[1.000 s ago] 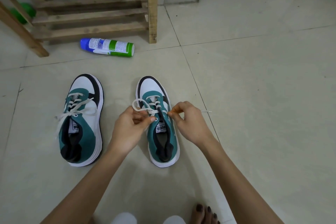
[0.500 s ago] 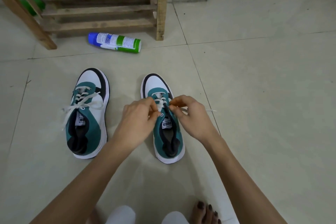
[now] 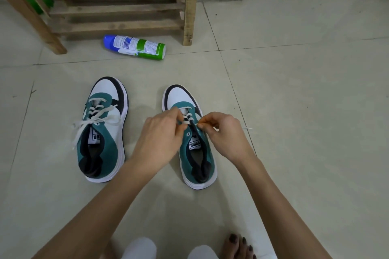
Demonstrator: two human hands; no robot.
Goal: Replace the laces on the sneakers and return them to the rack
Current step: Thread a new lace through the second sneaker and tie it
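Left hand (image 3: 160, 132) and right hand (image 3: 225, 134) each pinch the lace (image 3: 187, 122) over the sneaker (image 3: 179, 96), open floor (image 3: 305, 111) rightward.

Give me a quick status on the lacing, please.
Left hand and right hand each pinch the lace on the right-side sneaker. Other sneaker laced, ends loose. Spray can lies before the rack.

The single head-worn view looks steeply down, close above the tiled floor (image 3: 294, 111).
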